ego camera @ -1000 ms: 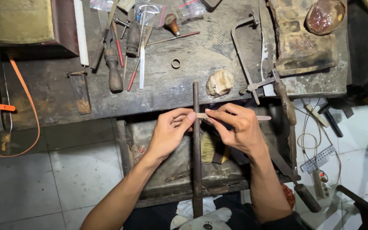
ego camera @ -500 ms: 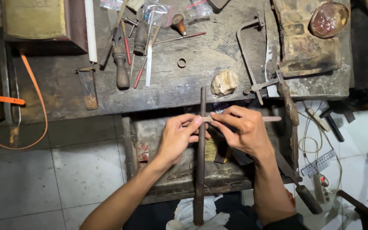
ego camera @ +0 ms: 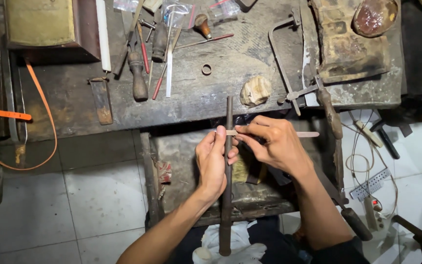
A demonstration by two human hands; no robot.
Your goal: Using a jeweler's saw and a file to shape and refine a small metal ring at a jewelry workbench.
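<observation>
The long dark rod runs from the person's lap up to the edge of the workbench. The left hand is closed around the rod near its top, with the thumb tip pressing up by a thin flat metal strip. The right hand is closed on that strip, pinching it just to the right of the rod. The strip lies across the rod like a little cross, and its far end sticks out past the right hand.

To do this well, I think the left hand should hold the rod very steady, so it does not roll. The right hand should keep the strip flat on the rod and move it slowly. Fingers should stay close to where strip and rod touch.

Just above the grip, on the bench, sits a pale lumpy stone. To the right of it lies a saw frame. A small ring lies a bit farther up. Farther up and left lie files and hand tools.
</observation>
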